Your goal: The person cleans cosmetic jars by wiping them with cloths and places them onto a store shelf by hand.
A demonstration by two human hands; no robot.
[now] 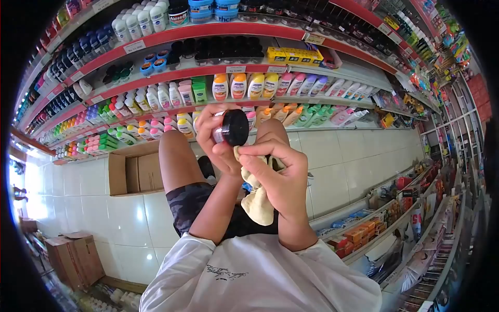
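Left hand [214, 136] is curled around a small round jar [233, 128], which is tilted and held up in front of the shelves; its wide lid is black and smooth, and a reddish label goes around the side, but I cannot read the words. Right hand [285, 174] has thumb and index finger pressed together, pinching one corner of a cloth [258, 206]. This cloth is cream, soft and wrinkled, hanging below the fingers, with its pinched corner just beside the jar.

On the upper shelf, blue tubs [225, 8] show the letters "thc", and the rest is not clear. Price tags [135, 47] on the red shelf edge begin with "Rp"; the numbers are too small to be sure. Below are glossy yellow boxes [294, 55] and orange-and-white plastic bottles [220, 87] with rounded shoulders. Dark handwriting-like letters cross the white shirt [228, 288], not readable. An open cardboard box [118, 174] lies on shiny tiles [127, 216].
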